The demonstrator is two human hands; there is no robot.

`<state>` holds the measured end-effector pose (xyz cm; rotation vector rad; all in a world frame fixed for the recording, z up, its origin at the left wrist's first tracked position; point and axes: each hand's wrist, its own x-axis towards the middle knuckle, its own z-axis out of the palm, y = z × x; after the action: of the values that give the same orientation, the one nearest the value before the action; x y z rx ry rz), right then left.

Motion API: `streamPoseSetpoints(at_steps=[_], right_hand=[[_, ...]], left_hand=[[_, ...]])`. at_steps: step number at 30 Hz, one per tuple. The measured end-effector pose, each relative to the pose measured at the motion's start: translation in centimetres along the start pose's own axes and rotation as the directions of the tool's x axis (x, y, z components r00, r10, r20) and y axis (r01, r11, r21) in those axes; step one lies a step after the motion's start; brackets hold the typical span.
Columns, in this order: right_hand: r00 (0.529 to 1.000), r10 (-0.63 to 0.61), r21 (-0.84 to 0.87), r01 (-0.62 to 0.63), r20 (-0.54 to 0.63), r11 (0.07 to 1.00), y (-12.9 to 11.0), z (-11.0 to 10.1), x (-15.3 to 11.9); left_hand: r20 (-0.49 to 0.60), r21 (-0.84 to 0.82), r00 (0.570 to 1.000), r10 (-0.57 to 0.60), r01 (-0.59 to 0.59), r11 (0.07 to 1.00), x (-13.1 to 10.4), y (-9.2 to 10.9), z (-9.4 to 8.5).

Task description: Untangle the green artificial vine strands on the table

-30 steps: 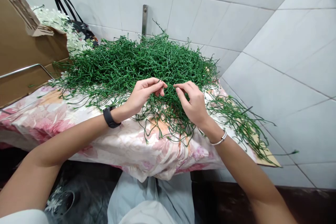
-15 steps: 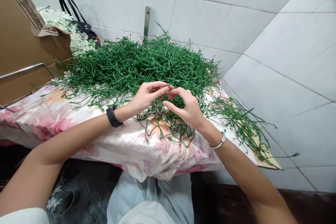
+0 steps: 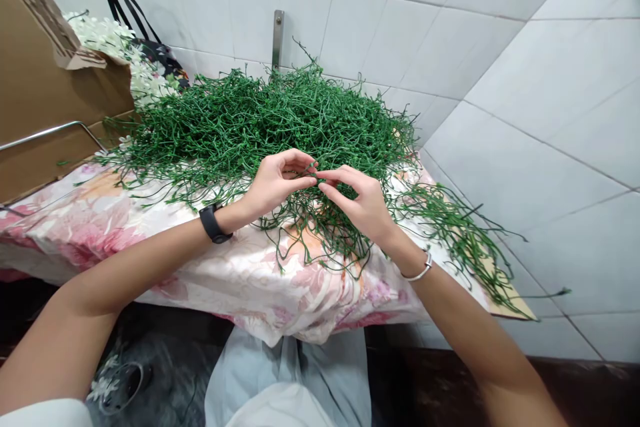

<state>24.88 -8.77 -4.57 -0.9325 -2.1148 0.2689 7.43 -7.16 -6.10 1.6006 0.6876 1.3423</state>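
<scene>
Fingers (image 3: 301, 183) of L hand (image 3: 271, 181) & R hand (image 3: 369, 205), close tog., part-hide green stems (image 3: 260, 113); can't tell if gripping.

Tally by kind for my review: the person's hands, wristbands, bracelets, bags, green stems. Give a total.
Hands: 2 (left hand, right hand)
Wristband: 1
Bracelet: 1
Bag: 1
Green stems: too many to count
Total: 5, stems left out

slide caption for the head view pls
Left hand and right hand close together at a heap of green stems on floral cloth.
</scene>
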Motion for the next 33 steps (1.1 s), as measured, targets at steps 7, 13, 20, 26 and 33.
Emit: streamPoseSetpoints(at_steps=[7,13,20,26,33], right_hand=[[1.0,-0.029,-0.078,0.028,-0.005,0.997,-0.11,0.26,-0.07],[0.998,-0.057,-0.137,0.054,-0.019,0.989,-0.13,0.42,-0.17],[0.997,-0.069,-0.189,0.064,-0.017,0.98,-0.16,0.44,-0.25],[0.997,-0.04,-0.07,0.035,-0.067,0.997,-0.83,0.25,-0.36],[0.998,0.002,-0.019,-0.003,-0.059,1.0,-0.38,0.16,-0.41]], left_hand=[[0.085,0.419,0.968,0.236,-0.25,0.873,-0.44,0.27,0.2],[0.126,0.431,0.944,0.305,-0.329,0.84,-0.35,0.22,0.08],[0.131,0.398,0.952,0.276,-0.305,0.865,-0.23,-0.1,-0.15],[0.168,0.396,0.948,0.269,-0.315,0.862,-0.57,0.3,0.1],[0.21,0.343,0.944,0.256,-0.316,0.884,-0.92,0.7,0.38]])
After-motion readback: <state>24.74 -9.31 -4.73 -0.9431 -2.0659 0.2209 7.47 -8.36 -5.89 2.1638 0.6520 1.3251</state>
